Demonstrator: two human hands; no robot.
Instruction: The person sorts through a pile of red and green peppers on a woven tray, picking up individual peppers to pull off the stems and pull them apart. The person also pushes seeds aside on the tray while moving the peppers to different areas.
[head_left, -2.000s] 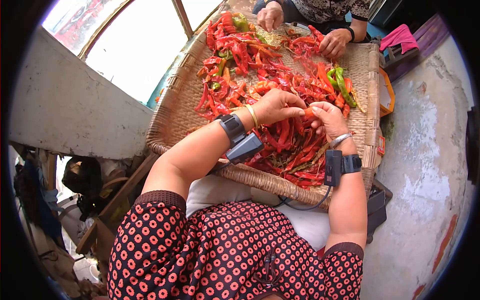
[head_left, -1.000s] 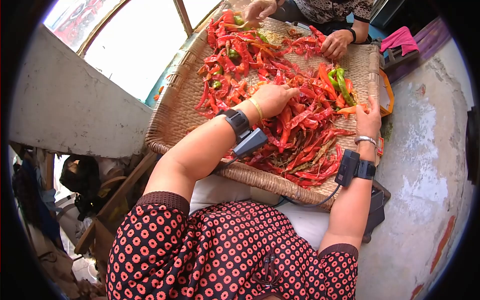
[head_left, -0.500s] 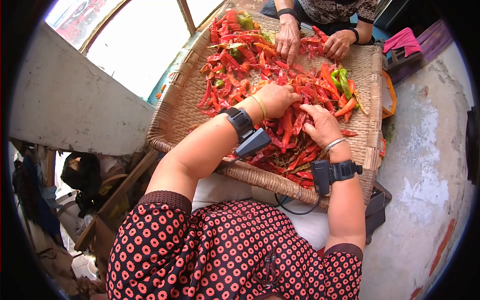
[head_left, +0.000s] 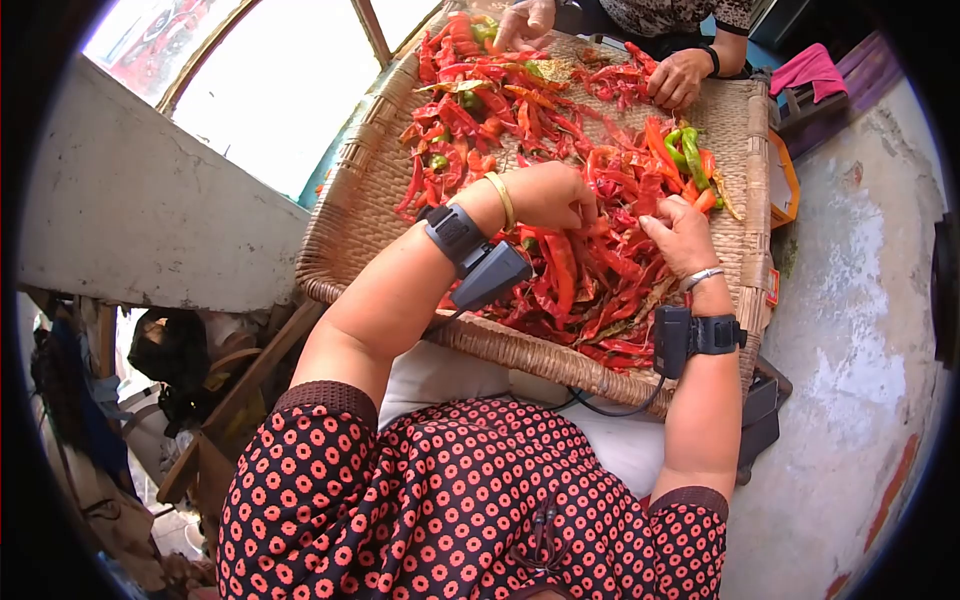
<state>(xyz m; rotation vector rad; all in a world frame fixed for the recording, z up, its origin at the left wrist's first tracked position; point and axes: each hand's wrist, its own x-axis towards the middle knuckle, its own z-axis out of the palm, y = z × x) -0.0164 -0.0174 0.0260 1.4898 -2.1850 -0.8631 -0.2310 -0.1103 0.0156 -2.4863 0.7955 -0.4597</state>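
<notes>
A woven basket tray [head_left: 340, 215] holds many red peppers [head_left: 565, 275], some fresh and some wrinkled. Over the middle of the pile is my left hand [head_left: 553, 197], its fingers curled down and closed among the peppers; what they hold is hidden. To its right, my right hand [head_left: 682, 235] has thumb and fingers pinched on a red pepper [head_left: 650, 192]. Green peppers [head_left: 692, 160] lie beyond my right hand, close to the tray's right side.
Across the tray a person has one hand [head_left: 524, 22] at the far left of the peppers and another hand [head_left: 680, 78] at the far edge. A pink cloth [head_left: 808, 72] hangs at the right. A wall [head_left: 160, 200] stands at the left.
My hands have moved apart, the left slightly left and the right to the right and up beside a pepper. The other person's one hand has moved toward the tray's far left corner.
</notes>
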